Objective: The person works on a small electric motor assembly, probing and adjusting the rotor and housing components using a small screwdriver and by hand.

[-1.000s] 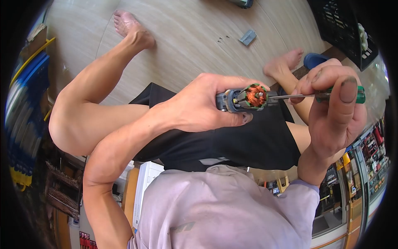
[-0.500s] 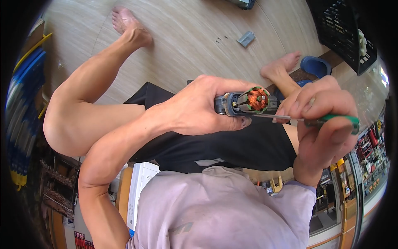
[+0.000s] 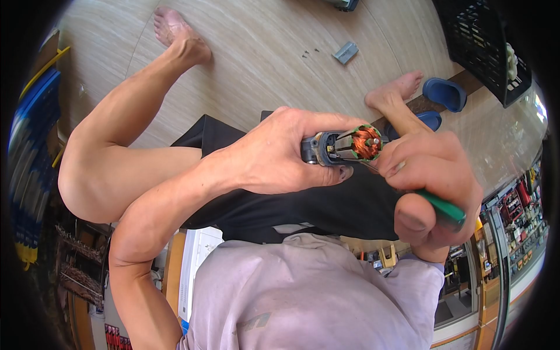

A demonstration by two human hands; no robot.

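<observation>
My left hand (image 3: 280, 154) is wrapped round the dark blue body of a power tool (image 3: 312, 150), thumb below and fingers above. Out of its open end sticks a motor armature (image 3: 366, 143) with copper windings and a shaft tip. In my right hand (image 3: 434, 175) is a screwdriver (image 3: 440, 209) with a green handle, its fingers curled round it. The thin metal shaft runs left beneath the armature, mostly covered by my fingers. Where its tip touches I cannot make out.
On the floor beyond my lap lie a small grey block (image 3: 346, 52) and several tiny screws (image 3: 317, 50). Blue sandals (image 3: 444, 94) sit by my right foot. A black plastic crate (image 3: 475, 44) stands at upper right; glass-fronted shelves (image 3: 519, 221) are at lower right.
My right hand has moved left and tilted the screwdriver, its handle now lower and its shaft steeper. The armature has turned and leans slightly to the right; my left hand stays almost still.
</observation>
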